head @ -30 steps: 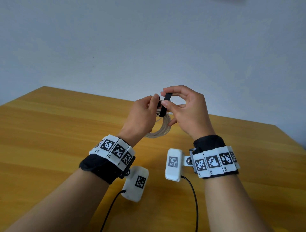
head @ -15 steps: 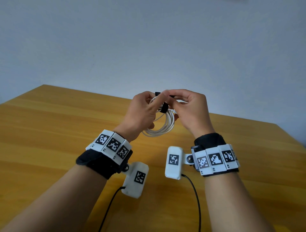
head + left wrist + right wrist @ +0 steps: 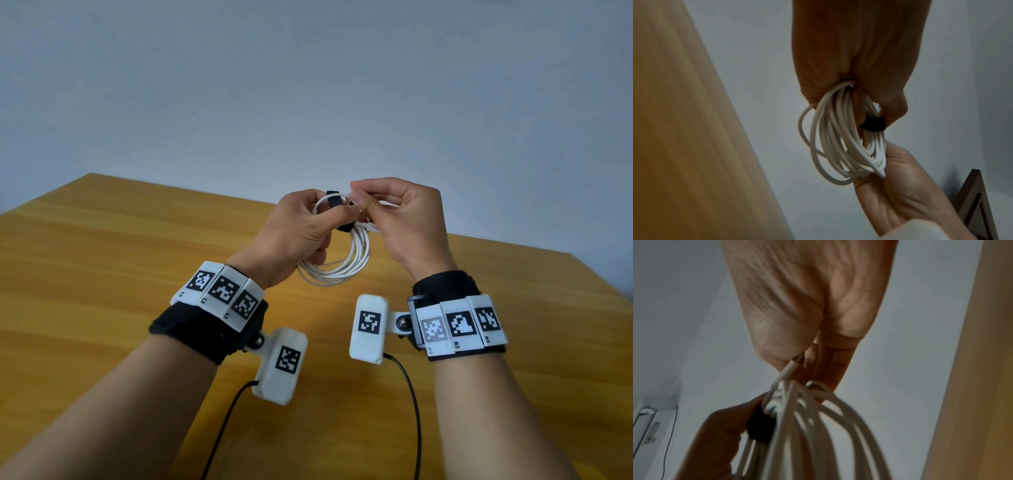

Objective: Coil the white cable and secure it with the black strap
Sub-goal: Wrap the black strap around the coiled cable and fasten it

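From the head view I have the white cable (image 3: 346, 260) gathered into a loose coil, held in the air above the wooden table (image 3: 102, 274), between my two hands. It looks light and springy to me, so I judge the loops will fan apart if let go, and the place to hold is at the top of the coil, where the black strap (image 3: 334, 200) crosses the bundle. My left hand (image 3: 294, 236) curls round that spot, thumb laid over the strap; my right hand (image 3: 407, 222) pinches narrowly at the cable just beside it, fingertips drawn together. In the left wrist view the coil (image 3: 836, 146) hangs from my left hand (image 3: 855, 56), with the strap (image 3: 874, 124) a small dark band around the strands at the fingers, and the right hand (image 3: 898, 186) meeting the loops from below. Whether the strap is fully fastened I cannot tell. In the right wrist view my right hand (image 3: 807, 305) holds a white plug end (image 3: 788, 369) between thumb and fingers, while the strap (image 3: 760, 426) sits against the left hand (image 3: 721, 431), loops blurred below.
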### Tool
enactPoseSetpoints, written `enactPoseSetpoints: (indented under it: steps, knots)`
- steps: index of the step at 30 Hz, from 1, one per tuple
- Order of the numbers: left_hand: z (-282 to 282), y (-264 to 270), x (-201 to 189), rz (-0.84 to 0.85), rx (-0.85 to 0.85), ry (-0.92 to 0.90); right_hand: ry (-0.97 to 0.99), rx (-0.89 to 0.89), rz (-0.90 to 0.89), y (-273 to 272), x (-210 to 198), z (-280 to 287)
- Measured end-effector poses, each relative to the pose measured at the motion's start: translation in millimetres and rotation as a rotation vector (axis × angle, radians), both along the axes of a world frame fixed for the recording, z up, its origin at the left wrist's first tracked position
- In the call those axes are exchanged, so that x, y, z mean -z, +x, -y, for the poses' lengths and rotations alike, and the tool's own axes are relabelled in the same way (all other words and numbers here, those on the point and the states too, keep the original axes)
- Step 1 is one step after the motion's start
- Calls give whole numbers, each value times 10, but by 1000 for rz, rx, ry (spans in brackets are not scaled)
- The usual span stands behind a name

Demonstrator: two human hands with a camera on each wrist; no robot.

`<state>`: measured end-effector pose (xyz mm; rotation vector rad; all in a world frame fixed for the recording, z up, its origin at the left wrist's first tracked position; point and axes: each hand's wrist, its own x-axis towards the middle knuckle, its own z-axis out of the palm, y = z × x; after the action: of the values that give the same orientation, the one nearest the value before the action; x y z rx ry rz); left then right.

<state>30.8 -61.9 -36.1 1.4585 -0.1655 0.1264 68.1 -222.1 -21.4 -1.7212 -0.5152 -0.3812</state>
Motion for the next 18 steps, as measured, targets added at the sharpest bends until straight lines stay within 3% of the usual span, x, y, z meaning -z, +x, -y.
enactPoseSetpoints:
  steps: [8, 18]
  knots:
    - [-9, -26, -23, 17, -51, -42, -124, 57, 108, -8, 16, 32]
    - [-71, 6, -3, 46, -89, -83, -150, -46, -43, -74, -28, 29]
